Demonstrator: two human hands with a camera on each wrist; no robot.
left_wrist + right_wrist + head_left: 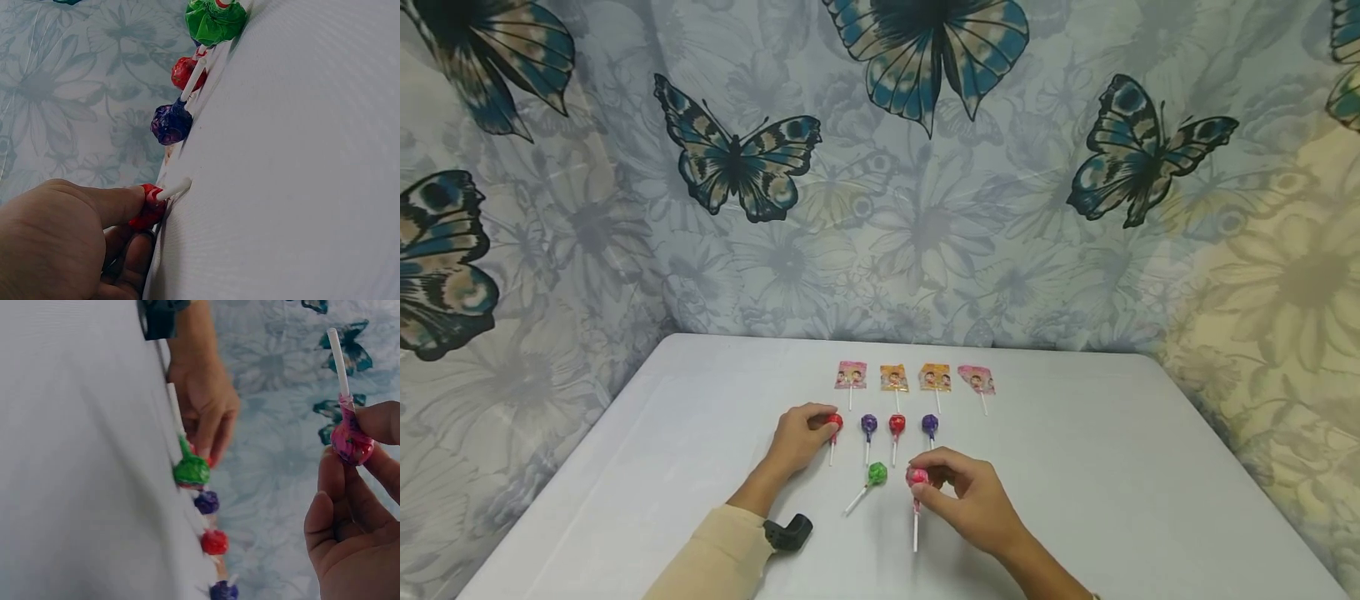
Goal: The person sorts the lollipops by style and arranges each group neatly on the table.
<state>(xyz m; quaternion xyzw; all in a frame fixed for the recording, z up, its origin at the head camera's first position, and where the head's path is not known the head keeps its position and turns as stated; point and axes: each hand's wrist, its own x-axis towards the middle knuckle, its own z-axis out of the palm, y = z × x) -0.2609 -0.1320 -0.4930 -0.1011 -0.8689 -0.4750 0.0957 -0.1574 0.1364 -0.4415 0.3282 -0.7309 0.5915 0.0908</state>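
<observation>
My left hand (800, 435) pinches the head of a red lollipop (148, 209) at the left end of a row on the table. Its white stick points toward me. In my right hand (968, 493) a pink lollipop (352, 442) is gripped by its wrapped head between thumb and fingers, raised above the table with the stick hanging down in the head view. Between the hands lies a green lollipop (877, 474), its stick slanting to the lower left. Along the row to the right are a purple lollipop (868, 424), a red lollipop (897, 425) and another purple lollipop (930, 426).
Farther back, several flat-wrapped lollipops form a second row, among them a pink packet (852, 375) and an orange packet (936, 377). They all lie on a white table (1112, 467). Behind it hangs a butterfly-patterned cloth (925, 233). A black wrist device (788, 532) sits at the left sleeve.
</observation>
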